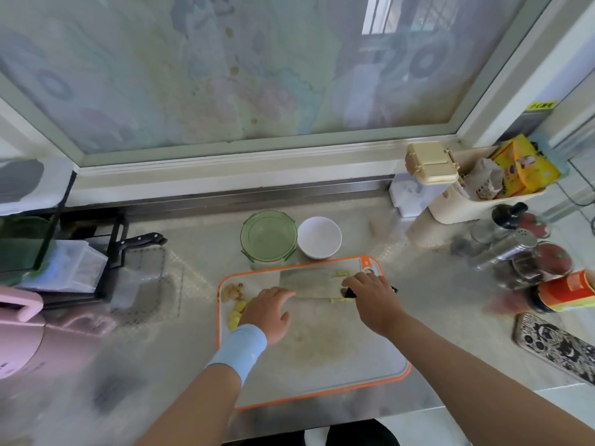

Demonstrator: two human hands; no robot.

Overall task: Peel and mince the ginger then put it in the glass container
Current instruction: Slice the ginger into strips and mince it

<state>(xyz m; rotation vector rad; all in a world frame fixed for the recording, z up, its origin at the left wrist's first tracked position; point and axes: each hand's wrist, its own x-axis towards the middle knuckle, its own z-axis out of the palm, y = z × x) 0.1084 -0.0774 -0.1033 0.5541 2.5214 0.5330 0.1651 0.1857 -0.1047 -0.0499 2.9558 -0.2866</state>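
Observation:
A white cutting board [322,365] with an orange rim lies on the steel counter. A cleaver [306,283] lies flat across its far part, and my right hand [370,297] grips its black handle. My left hand [270,309] rests on the board beside the blade, fingers curled over something I cannot make out. Yellow peeled ginger pieces [236,312] sit at the board's left edge, with brownish peel scraps [232,291] just beyond them. A few ginger bits [341,273] lie near the blade's far side. The green-rimmed glass container [269,235] stands behind the board.
A white bowl [319,237] sits beside the glass container. Spice jars and shakers [531,252] crowd the right side, with a phone [557,346] near the front right. A dish rack with a black-handled knife [141,241] stands at left, a pink appliance [22,333] in front of it.

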